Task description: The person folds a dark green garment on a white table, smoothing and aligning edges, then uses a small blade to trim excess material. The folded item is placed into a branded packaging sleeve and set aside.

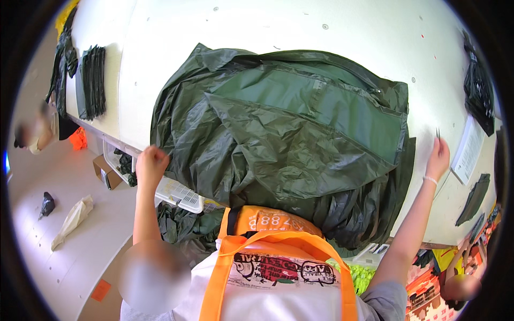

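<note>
A large dark green garment of shiny coated fabric (pixel 300 155) lies spread and wrinkled on the white table (pixel 267 24), its near side hanging over the front edge. At its left edge my left hand (pixel 152 167) is closed, fingertips pinched on the fabric. My right hand (pixel 439 158) is off to the right of the garment, apart from it, above the table. Its fingers are closed on a small metal tool with two thin points (pixel 438 133), like snips or tweezers; the rest of it is hidden in the hand.
Folded dark green pieces (pixel 92 83) lie stacked at the far left. Black plastic (pixel 478 88), a white paper pad (pixel 468 150) and a dark strip (pixel 474 199) lie at right. Below the table edge is a white crate (pixel 182 195). Other people (pixel 40 128) (pixel 461 286) are at both sides.
</note>
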The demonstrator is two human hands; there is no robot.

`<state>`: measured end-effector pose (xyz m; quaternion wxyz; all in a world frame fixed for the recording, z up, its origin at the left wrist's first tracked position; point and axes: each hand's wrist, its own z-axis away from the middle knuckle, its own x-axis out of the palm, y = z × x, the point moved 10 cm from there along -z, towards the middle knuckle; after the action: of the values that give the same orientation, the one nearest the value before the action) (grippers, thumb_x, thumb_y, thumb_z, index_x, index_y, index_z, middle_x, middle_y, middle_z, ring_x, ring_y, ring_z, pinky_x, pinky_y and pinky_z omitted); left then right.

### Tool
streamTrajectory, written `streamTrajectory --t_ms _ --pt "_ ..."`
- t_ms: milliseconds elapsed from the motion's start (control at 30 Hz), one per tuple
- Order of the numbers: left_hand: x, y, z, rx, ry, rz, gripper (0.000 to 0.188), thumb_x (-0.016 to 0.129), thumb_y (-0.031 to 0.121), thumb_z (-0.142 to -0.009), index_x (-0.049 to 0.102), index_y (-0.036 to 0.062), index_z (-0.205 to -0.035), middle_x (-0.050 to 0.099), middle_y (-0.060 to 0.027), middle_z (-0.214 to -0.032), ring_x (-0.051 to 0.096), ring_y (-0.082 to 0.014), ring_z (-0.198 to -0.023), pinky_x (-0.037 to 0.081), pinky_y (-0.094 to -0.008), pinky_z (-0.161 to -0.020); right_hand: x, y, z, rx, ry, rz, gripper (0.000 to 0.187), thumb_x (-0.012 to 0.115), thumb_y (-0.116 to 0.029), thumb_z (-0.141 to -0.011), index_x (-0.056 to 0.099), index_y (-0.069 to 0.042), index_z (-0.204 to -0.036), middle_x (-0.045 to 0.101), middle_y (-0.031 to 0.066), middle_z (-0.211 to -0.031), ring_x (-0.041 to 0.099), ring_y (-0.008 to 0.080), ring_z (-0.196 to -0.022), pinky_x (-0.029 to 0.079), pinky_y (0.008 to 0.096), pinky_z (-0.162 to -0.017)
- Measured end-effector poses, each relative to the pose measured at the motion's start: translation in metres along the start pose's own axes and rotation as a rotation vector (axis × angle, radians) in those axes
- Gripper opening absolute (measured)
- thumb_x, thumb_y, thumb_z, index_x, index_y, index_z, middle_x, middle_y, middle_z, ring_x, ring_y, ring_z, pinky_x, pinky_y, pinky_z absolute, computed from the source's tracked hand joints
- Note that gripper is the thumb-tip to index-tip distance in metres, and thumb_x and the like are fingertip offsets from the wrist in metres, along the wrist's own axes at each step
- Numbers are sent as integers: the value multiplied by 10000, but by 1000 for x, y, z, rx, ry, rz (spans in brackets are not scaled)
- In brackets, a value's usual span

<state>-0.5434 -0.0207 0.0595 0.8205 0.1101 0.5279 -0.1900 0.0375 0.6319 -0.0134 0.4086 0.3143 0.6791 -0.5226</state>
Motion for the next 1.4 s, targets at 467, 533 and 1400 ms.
streamTrajectory --t_ms 467,533,1400 --pt "-55 223 -114 694 542 312 445 722 247 -773 592 72 -1161 581 -133 -1195 537 -309 -1102 405 -412 -953 129 -207 -10 -46 -418 -212 380 673 -323 -843 650 -40 -1095 671 140 -974 620 241 -865 481 331 -787" --pt "-43 228 -146 592 404 452 369 702 253 -802 616 81 -1117 649 -130 -1003 610 -299 -934 468 -388 -830 126 -218 -14 -148 -424 -175 314 685 -313 -831 667 -53 -1006 676 132 -892 621 238 -807 481 330 -751" --pt "28 135 -96 46 80 900 495 560 445 -926 660 -25 -808 613 -62 -659 519 -101 -527 394 -236 -497 8 -275 176 -319 -1 -208 477 677 -234 -828 527 -41 -1238 478 181 -1287 440 336 -1201 303 453 -1045"
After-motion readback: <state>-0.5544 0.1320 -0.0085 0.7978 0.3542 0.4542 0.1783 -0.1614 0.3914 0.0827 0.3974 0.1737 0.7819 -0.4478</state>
